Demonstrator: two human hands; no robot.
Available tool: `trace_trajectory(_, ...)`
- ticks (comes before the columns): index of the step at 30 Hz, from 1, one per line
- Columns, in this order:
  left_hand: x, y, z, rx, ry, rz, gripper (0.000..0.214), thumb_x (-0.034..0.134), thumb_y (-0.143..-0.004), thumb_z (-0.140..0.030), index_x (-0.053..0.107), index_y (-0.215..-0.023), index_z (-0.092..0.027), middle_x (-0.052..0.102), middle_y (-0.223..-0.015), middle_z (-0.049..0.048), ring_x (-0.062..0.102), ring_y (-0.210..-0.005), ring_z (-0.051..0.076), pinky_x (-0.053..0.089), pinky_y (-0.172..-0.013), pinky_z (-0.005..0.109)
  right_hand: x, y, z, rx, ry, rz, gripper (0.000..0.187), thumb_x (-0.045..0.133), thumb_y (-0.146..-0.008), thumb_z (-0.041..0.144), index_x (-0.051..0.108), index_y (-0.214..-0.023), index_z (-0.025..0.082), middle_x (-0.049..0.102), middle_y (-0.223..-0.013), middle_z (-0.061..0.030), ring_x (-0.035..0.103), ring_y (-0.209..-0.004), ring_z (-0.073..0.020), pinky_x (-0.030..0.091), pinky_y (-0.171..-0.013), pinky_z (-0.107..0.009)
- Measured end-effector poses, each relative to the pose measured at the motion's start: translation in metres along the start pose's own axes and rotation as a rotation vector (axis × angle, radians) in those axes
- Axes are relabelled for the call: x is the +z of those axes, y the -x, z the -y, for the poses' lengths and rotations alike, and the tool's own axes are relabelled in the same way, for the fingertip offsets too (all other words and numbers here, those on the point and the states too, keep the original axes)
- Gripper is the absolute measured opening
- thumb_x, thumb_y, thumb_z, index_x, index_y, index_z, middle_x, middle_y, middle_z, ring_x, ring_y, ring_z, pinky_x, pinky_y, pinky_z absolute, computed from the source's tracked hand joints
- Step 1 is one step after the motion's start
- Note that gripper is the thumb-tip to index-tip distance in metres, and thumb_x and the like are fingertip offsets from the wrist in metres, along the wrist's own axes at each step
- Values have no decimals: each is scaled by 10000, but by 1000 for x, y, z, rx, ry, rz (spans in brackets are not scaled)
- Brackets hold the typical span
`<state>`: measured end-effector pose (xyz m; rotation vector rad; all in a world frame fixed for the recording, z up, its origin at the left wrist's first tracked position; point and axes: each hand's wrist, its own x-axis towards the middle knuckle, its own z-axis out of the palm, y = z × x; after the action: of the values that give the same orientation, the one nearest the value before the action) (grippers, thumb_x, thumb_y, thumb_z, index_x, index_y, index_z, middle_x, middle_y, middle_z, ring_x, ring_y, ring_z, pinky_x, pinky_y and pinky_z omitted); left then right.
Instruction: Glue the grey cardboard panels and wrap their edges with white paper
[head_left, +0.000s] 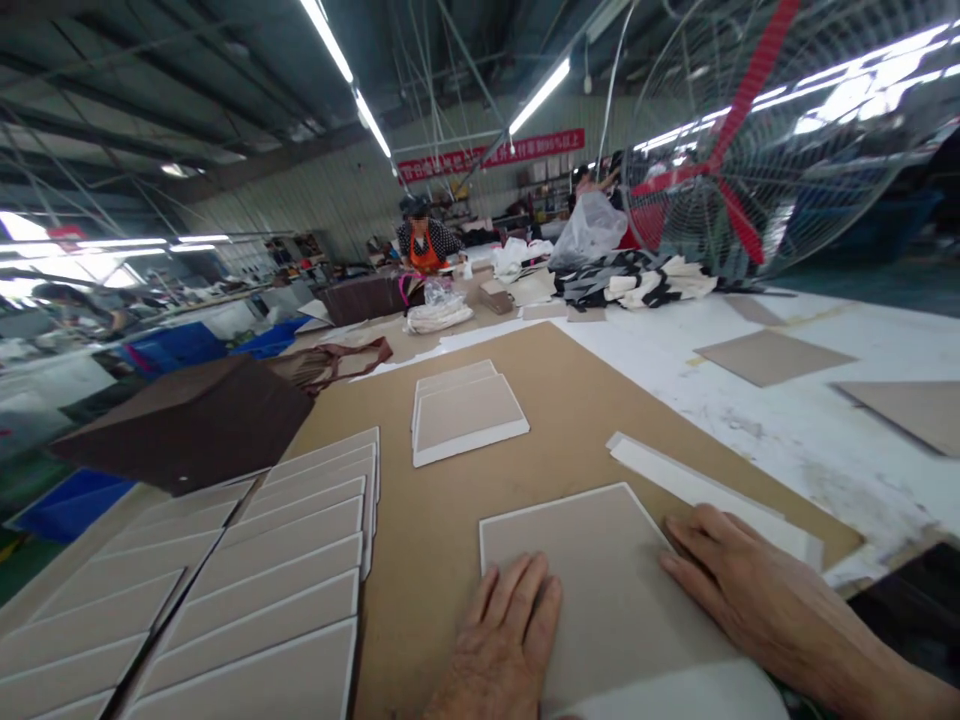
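A taupe panel with a white border (600, 570) lies flat before me on the brown board (427, 540). My left hand (506, 630) rests on its left side, palm down with fingers stretched out. Along the panel's right edge lies my right hand (739, 575), fingers extended and lightly apart, touching the edge. White strips (705, 490) lie just beyond the right hand. Farther up the board sits a small stack of similar panels (469, 410). At the left, overlapping rows of bordered panels (277, 580) spread toward me.
A dark brown folded sheet (195, 420) stands at the left by blue bins (75, 505). Loose taupe sheets (772, 355) lie on the white table (810, 450). A large caged fan (712, 170) rises at the right. A person in an orange apron (426, 245) is across the table.
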<state>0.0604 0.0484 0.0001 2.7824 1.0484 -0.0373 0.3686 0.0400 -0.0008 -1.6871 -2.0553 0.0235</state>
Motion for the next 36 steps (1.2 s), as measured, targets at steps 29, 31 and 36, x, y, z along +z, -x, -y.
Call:
trace_trajectory(29, -12, 0, -9, -68, 141, 65, 892, 393, -834, -786, 285, -1508, -211, 172, -1584, 189, 156, -1462, 394, 114, -1101, 749, 12, -39, -16, 439, -388, 378, 374, 467, -841, 504, 660, -756, 195, 694, -757, -32, 621, -750, -211, 393, -620, -295)
trace_trajectory(31, -13, 0, -9, -72, 166, 69, 916, 389, -818, -806, 286, -1507, -212, 163, -1585, 192, 140, -1466, 390, 89, -1101, 750, 9, -42, -16, 401, -369, 376, 330, 479, -833, 472, 657, -798, 197, 679, -752, -29, 609, -741, -208, 390, -621, -299)
trace_trajectory(36, -16, 1, -10, -68, 173, 68, 896, 402, -826, -790, 302, -1502, -210, 188, -1581, 195, 160, -1461, 392, 100, -1104, 745, 8, -63, -14, 268, -318, 357, 351, 511, -797, 356, 632, -1078, 185, 661, -864, -46, 591, -779, -207, 410, -700, -317)
